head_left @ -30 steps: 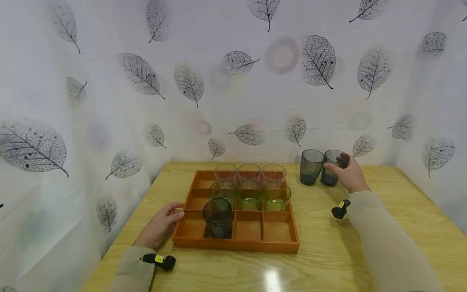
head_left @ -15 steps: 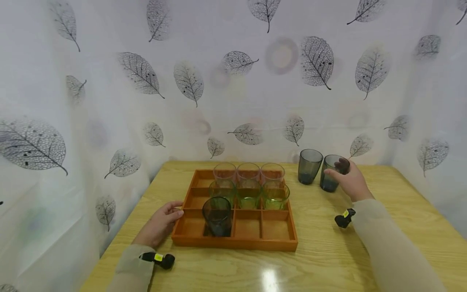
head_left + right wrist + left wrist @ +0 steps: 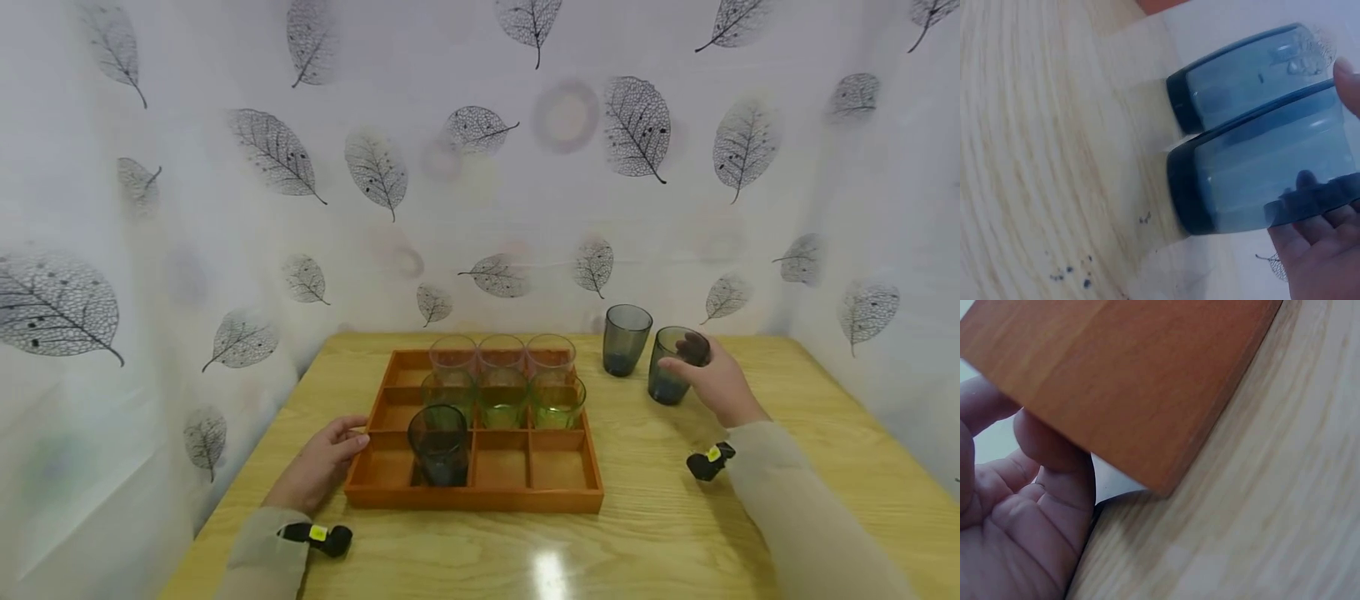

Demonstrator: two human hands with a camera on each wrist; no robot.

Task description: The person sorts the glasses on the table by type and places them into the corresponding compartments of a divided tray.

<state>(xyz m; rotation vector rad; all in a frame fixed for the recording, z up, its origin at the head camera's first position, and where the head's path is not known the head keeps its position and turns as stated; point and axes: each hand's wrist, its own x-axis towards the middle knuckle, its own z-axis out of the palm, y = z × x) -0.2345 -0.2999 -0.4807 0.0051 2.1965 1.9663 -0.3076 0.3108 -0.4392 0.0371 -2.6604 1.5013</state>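
Note:
In the head view my right hand grips a smoky dark drinking glass near its rim, thumb on one side and fingers on the other. The right wrist view shows this glass close up, with a second dark glass beyond it. On the table that second glass stands at the back. My left hand holds the left edge of a wooden divided tray. In the left wrist view the curled fingers meet the tray's wall. A dark glass sits in the tray's front row.
Clear pinkish glasses line the tray's back row. Green glasses stand in the middle row. The wooden table reaches a leaf-patterned curtain behind. A band with a black camera is on each wrist.
My right hand has drawn the gripped glass slightly toward me, and the gap from the other dark glass has widened. My left hand stays at the tray's edge. The head view has shifted slightly.

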